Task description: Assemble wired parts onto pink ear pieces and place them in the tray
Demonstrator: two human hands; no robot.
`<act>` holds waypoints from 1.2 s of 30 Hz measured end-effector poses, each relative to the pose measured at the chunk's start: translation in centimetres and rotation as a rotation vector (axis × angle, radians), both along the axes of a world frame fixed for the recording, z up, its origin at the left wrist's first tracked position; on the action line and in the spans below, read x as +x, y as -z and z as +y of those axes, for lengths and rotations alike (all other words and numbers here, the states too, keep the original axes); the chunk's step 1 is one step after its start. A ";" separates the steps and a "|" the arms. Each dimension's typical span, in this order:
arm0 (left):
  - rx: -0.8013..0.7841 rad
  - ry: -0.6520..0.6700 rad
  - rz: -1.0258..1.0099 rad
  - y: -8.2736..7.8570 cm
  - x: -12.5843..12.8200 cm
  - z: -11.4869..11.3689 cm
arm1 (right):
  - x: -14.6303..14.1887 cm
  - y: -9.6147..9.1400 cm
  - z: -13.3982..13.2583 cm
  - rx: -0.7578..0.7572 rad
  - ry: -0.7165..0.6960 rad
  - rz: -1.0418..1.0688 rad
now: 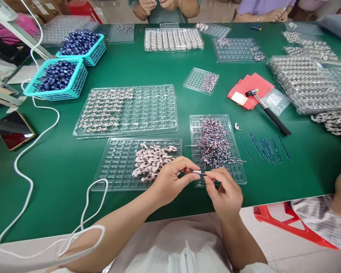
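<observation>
My left hand (174,176) is closed in a pinch on a small pale plastic shell (197,171). Fingertips of my right hand (226,191) are pressed together at the shell's right end, on a tiny dark part that I cannot make out. Both hands are above the near edge of a clear tray (243,179) bearing a heap of small wired components (213,136). Left of it, another clear blister tray (110,165) carries a pile of loose pale shells (150,161), partly behind my left hand.
Behind lies a large tray (147,110) partly filled with shells. Blue strips (264,149), a hammer (272,117) and red sheets (255,87) lie right. Turquoise baskets (74,89) of dark blue parts, a phone (14,130) and a white cable (31,185) are left. Co-workers sit opposite and at right.
</observation>
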State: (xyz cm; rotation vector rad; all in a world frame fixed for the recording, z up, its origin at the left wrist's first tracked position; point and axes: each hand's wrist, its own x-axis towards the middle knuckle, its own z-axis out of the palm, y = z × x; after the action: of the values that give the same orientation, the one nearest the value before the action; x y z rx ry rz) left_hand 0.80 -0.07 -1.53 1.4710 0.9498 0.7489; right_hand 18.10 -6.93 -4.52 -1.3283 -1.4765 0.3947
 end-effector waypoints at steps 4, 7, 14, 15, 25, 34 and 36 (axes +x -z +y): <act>0.048 0.009 0.023 0.1 0.0 -0.1 | -0.1 -0.1 0.1 0.001 -0.021 -0.025; 0.095 0.012 0.034 0.2 0.0 0.0 | 0.0 0.0 0.2 0.006 -0.031 -0.038; 0.145 0.006 0.049 0.3 -0.1 0.0 | 0.1 0.0 0.1 -0.015 -0.051 -0.060; 0.137 0.008 0.046 0.3 -0.1 0.0 | 0.1 0.0 0.1 -0.018 -0.055 -0.058; 0.012 0.043 0.005 0.1 0.0 -0.1 | 0.3 0.2 0.1 0.030 -0.124 -0.003; -0.148 0.042 -0.095 0.0 -0.1 0.1 | 0.5 0.4 -0.2 -0.043 -0.168 0.149; -0.148 0.024 -0.090 -0.2 -0.1 0.0 | 0.5 0.3 -0.2 -0.046 -0.163 0.141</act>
State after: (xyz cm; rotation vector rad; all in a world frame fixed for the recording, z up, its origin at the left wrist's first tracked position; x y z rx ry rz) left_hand 0.68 -0.03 -1.29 1.3073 0.8980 0.7060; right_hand 18.61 -7.08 -4.86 -1.1941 -1.4684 0.6187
